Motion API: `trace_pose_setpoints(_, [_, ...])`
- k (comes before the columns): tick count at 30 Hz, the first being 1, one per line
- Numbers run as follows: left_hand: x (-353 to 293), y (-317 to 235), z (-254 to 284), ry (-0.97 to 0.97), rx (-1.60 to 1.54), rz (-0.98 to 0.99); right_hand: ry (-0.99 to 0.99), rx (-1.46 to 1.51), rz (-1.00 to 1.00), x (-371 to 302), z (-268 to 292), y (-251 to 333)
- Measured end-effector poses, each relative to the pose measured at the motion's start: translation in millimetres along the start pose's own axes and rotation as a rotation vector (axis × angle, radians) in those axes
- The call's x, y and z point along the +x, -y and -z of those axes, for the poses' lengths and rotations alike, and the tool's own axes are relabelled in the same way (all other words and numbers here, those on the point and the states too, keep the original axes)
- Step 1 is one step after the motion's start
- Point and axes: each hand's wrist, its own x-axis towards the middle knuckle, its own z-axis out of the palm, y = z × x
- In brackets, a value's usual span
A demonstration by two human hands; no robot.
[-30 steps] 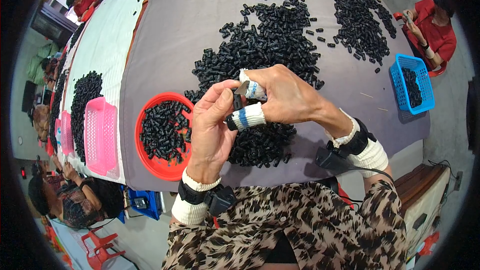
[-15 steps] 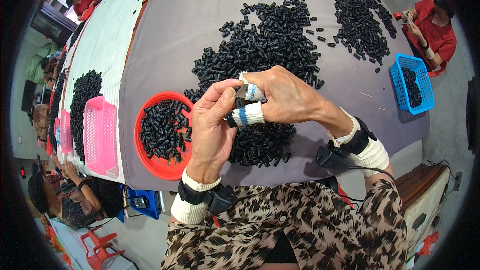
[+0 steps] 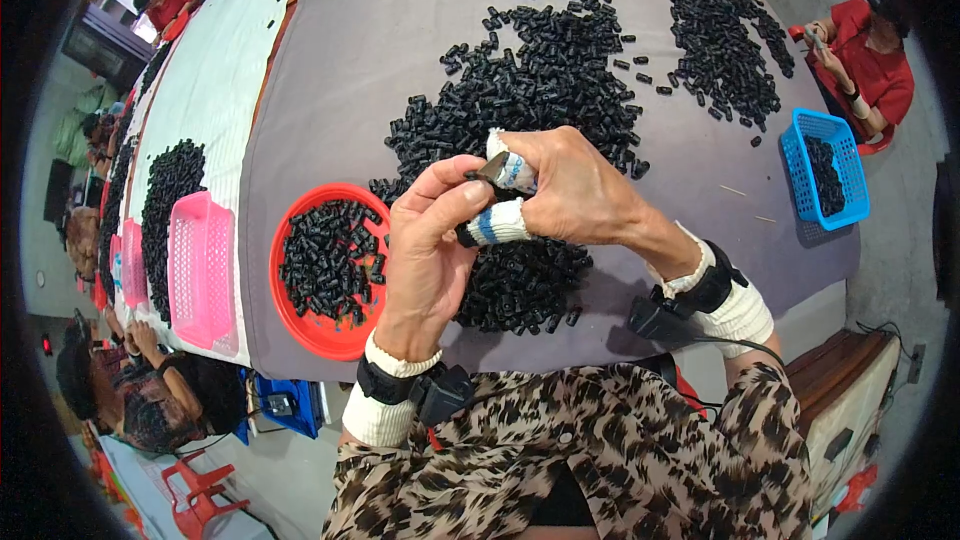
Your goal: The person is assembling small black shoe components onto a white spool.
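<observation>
In front of the black pile, my two hands meet. My left hand [image 3: 425, 250] is closed, thumb and index finger pinching a small black part [image 3: 474, 177], mostly covered by the fingertips. My right hand [image 3: 590, 190] is closed on a small grey blade [image 3: 492, 168], whose flat pointed end shows beside the left fingertips. White cloth covers with blue marks wrap the right index finger [image 3: 517, 173] and thumb [image 3: 497, 223]. A dark bit by the thumb cover is too small to name. Under the hands lies a big pile of short black tubular plastic parts [image 3: 520, 100].
Left of my hands stands a red round basin [image 3: 283, 305] of black parts, then a pink basket [image 3: 200, 270]. A blue basket [image 3: 850, 175] holds parts at right. Two thin sticks [image 3: 733, 189] lie nearby. Co-workers sit at right [image 3: 870, 60] and left [image 3: 150, 380].
My right hand has tilted and shifted slightly, and more of the blade shows against the left fingertips. The left hand keeps its pinch nearly in place.
</observation>
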Motion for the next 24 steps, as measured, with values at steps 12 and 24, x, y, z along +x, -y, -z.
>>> trace_pose_setpoints(12, [-1.9,4.4,5.6,0.005,-0.193,0.038,0.027,-0.009,-0.023,1.3,-3.6,-5.0])
trace_pose_setpoints(24, [0.7,7.5,17.1,0.117,-0.249,0.045,0.095,-0.107,0.014,5.7,-0.4,0.7])
